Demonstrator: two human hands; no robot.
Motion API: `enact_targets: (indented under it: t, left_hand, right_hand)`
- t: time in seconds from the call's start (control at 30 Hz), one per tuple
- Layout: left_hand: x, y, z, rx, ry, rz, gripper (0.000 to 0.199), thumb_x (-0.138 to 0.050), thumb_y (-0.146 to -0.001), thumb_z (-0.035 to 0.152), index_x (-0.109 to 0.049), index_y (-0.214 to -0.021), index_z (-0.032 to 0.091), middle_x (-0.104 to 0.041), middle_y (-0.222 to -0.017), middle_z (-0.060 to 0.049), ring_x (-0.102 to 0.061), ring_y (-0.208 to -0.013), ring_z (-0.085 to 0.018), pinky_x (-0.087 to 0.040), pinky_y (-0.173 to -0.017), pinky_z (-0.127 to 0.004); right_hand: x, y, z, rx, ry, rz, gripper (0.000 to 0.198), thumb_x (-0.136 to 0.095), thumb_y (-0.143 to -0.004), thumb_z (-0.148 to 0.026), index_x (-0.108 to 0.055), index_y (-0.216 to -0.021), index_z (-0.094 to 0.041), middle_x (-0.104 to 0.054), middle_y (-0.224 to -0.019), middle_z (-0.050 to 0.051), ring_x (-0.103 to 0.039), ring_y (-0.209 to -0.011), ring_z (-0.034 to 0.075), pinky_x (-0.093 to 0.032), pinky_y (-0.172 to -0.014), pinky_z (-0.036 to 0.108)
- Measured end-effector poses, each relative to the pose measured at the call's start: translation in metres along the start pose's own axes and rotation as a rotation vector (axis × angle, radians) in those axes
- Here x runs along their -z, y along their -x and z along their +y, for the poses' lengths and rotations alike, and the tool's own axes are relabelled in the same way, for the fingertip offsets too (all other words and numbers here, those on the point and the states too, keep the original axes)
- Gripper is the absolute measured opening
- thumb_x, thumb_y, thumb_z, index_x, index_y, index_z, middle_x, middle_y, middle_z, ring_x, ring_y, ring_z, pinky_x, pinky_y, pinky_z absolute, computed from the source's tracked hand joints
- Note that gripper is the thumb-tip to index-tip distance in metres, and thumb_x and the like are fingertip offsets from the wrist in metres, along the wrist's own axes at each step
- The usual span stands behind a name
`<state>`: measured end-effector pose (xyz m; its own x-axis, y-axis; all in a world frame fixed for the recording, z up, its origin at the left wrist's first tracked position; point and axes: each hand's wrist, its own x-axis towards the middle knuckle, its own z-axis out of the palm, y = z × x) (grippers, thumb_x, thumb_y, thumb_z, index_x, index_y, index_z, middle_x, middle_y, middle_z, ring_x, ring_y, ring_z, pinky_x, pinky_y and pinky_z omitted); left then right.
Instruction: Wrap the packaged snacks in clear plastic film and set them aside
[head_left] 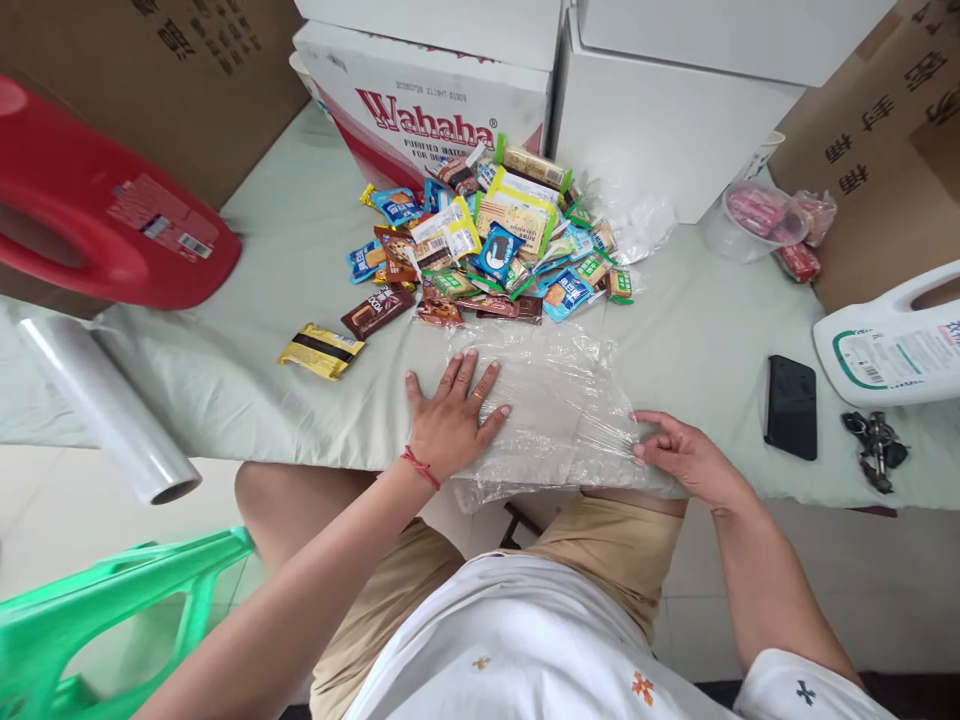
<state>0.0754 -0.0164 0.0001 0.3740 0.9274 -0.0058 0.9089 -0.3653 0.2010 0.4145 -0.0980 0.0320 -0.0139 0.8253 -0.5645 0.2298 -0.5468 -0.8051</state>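
Observation:
A sheet of clear plastic wrap (555,410) lies spread on the cloth-covered table, its near edge hanging a little over the front. My left hand (454,415) rests flat on the wrap's left side, fingers spread. At the right edge, my right hand (686,455) pinches the wrap between thumb and fingers, and creases run out from that grip. Just beyond the wrap is a heap of small packaged snacks (499,240). A yellow snack packet (321,351) and a brown cocoa packet (377,308) lie apart at the heap's left.
White cartons (442,110) stand behind the heap. On the left are a red jug (112,200), a roll of plastic wrap (112,410) over the table edge, and a green stool (127,600). A phone (792,407), keys (875,450), white jug (892,340) and plastic cup (750,225) sit right.

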Motion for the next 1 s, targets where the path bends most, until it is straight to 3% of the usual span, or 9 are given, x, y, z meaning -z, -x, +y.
enact_targets:
  t: [0.13, 0.23, 0.37, 0.47, 0.6, 0.77, 0.83, 0.9, 1.0]
  left_hand:
    - [-0.002, 0.0, -0.003, -0.006, 0.005, 0.014, 0.067, -0.035, -0.102, 0.058, -0.027, -0.162, 0.03, -0.019, -0.171, -0.013, -0.024, -0.156, -0.037, 0.006, -0.117, -0.077]
    - [-0.003, 0.002, -0.002, -0.019, -0.002, 0.013, 0.068, -0.036, -0.102, 0.059, -0.027, -0.162, 0.03, -0.02, -0.17, -0.013, -0.023, -0.157, -0.037, 0.006, -0.117, -0.077]
    - [-0.001, 0.013, 0.002, -0.055, -0.008, 0.015, 0.065, -0.038, -0.102, 0.058, -0.032, -0.161, 0.032, -0.022, -0.17, -0.012, -0.021, -0.157, -0.038, 0.002, -0.117, -0.078]
    - [0.001, 0.024, 0.005, -0.083, -0.009, 0.024, 0.064, -0.039, -0.102, 0.055, -0.034, -0.16, 0.029, -0.023, -0.169, -0.014, -0.023, -0.156, -0.038, -0.001, -0.116, -0.08]
    - [0.0, 0.035, 0.003, -0.06, 0.009, 0.025, 0.06, -0.036, -0.104, 0.05, -0.033, -0.16, 0.027, -0.025, -0.168, -0.015, -0.03, -0.154, -0.036, -0.003, -0.115, -0.08]
    - [0.012, 0.038, 0.004, 0.014, 0.057, 0.087, 0.058, -0.04, -0.104, 0.049, -0.038, -0.158, 0.029, -0.028, -0.168, -0.013, -0.025, -0.156, -0.037, -0.003, -0.117, -0.078]
    - [0.022, 0.035, 0.009, 0.043, 0.064, 0.189, 0.056, -0.042, -0.103, 0.046, -0.044, -0.155, 0.026, -0.034, -0.166, -0.012, -0.022, -0.157, -0.037, -0.003, -0.119, -0.075]
    - [0.031, 0.029, 0.013, 0.002, 0.088, 0.259, 0.05, -0.042, -0.103, 0.04, -0.051, -0.15, 0.024, -0.048, -0.158, -0.013, -0.031, -0.154, -0.034, -0.004, -0.123, -0.068]
    - [0.03, 0.013, 0.007, -0.06, 0.125, 0.213, 0.048, -0.038, -0.105, 0.038, -0.055, -0.146, 0.022, -0.057, -0.15, -0.014, -0.046, -0.146, -0.03, -0.008, -0.124, -0.065]
  right_hand:
    - [-0.003, -0.001, -0.005, 0.145, 0.224, 0.357, 0.047, -0.067, -0.085, -0.059, -0.07, -0.113, -0.021, -0.063, -0.066, -0.001, -0.056, -0.063, 0.018, -0.044, -0.062, 0.031]
    - [-0.028, -0.007, -0.028, 0.376, 0.437, 0.586, 0.039, -0.052, -0.097, -0.053, -0.071, -0.115, -0.025, -0.071, -0.084, 0.006, -0.062, -0.075, 0.022, -0.051, -0.073, 0.036]
    - [-0.082, -0.033, -0.058, 0.779, 0.772, 0.313, 0.045, -0.042, -0.104, -0.045, -0.063, -0.137, -0.022, -0.066, -0.135, 0.012, -0.056, -0.126, 0.029, -0.045, -0.109, 0.046]
    - [-0.102, -0.069, -0.061, 0.853, 1.012, 0.187, 0.054, -0.037, -0.106, -0.044, -0.048, -0.152, -0.018, -0.044, -0.16, 0.01, -0.036, -0.148, 0.029, -0.028, -0.123, 0.05]
    - [-0.071, -0.114, -0.049, 0.684, 1.156, 0.299, 0.054, -0.032, -0.107, -0.043, -0.047, -0.153, -0.02, -0.043, -0.162, 0.01, -0.033, -0.15, 0.033, -0.02, -0.122, 0.063]
    - [-0.016, -0.122, -0.049, 0.563, 1.074, 0.611, 0.058, -0.029, -0.105, -0.044, -0.053, -0.145, -0.009, -0.05, -0.152, 0.024, -0.044, -0.142, 0.038, -0.034, -0.114, 0.062]
    - [-0.023, -0.111, -0.055, 0.647, 1.042, 0.59, 0.059, -0.031, -0.105, -0.044, -0.054, -0.144, -0.006, -0.054, -0.147, 0.026, -0.046, -0.14, 0.037, -0.036, -0.115, 0.058]
    - [-0.046, -0.098, -0.06, 0.775, 1.024, 0.458, 0.058, -0.034, -0.105, -0.044, -0.051, -0.148, -0.009, -0.054, -0.148, 0.023, -0.045, -0.141, 0.035, -0.035, -0.117, 0.057]
    - [-0.081, -0.083, -0.056, 0.894, 1.045, 0.215, 0.057, -0.037, -0.105, -0.043, -0.045, -0.154, -0.017, -0.047, -0.158, 0.016, -0.039, -0.147, 0.032, -0.034, -0.121, 0.056]
